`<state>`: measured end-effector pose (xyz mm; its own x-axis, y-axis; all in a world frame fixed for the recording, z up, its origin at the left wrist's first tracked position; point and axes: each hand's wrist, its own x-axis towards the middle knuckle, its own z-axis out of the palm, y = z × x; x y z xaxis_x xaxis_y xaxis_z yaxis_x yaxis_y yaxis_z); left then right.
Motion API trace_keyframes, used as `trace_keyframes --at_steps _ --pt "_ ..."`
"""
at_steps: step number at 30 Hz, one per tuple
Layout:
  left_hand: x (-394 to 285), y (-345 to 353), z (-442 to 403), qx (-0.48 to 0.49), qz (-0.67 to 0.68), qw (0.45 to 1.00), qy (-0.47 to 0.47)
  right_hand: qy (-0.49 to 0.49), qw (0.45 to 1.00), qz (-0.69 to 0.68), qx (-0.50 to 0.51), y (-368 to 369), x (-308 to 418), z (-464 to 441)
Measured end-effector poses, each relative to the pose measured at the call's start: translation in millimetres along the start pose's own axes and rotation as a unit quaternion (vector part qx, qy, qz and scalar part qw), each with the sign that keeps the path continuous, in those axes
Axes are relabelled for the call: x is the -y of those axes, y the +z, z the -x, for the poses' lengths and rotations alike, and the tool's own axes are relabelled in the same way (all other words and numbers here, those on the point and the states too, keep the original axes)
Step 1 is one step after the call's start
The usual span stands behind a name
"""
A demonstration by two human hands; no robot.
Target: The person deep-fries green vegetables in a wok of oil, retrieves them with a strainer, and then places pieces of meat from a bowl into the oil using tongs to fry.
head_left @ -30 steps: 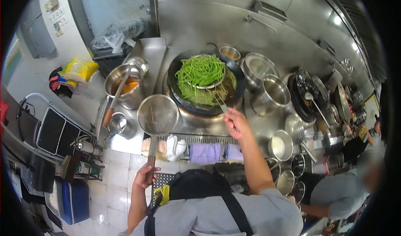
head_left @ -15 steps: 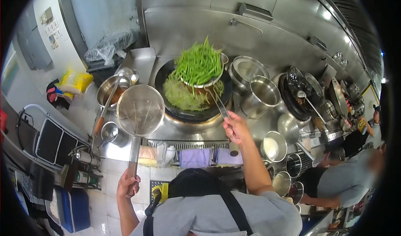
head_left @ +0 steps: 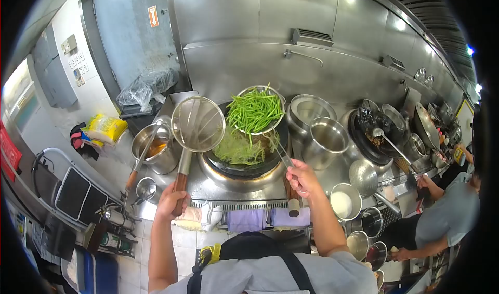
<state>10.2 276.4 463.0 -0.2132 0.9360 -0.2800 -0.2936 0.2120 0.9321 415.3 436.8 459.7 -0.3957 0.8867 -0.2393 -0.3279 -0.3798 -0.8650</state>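
On my feed, I had the left hand wrapped round a brown-handled, round steel-mesh skimmer, the right hand clamped on a round metal strainer holding long green beans over a black, round wok.

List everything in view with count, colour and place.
Wok: one, black, centre
Strainer: one, silver, over wok
Green beans: one heap, green, in strainer
Sieve: one, silver, left of strainer
Steel vessels: two, silver, right of wok
Cloths: two, purple, nearer than wok
Bag: one, yellow, left side
Co-worker: at least one, grey shirt, right
Other cookware: uncounted, mostly silver, both sides
Left hand: one, bare, on sieve handle
Right hand: one, bare, on strainer handle
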Motion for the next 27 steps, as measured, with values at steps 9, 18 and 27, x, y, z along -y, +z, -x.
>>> trace_keyframes --at_steps 9,18,27 --pt "-13 79 -93 0.072 0.05 0.993 -0.084 -0.061 0.988 0.139 -0.037 30 -1 -6" --pt "-2 115 -118 0.12 0.18 0.953 -0.211 -0.222 0.831 0.479 -0.175 4 -62 -25" --pt "9 103 -118 0.174 0.272 0.918 -0.23 -0.158 0.863 0.441 -0.189 9 -38 -23"
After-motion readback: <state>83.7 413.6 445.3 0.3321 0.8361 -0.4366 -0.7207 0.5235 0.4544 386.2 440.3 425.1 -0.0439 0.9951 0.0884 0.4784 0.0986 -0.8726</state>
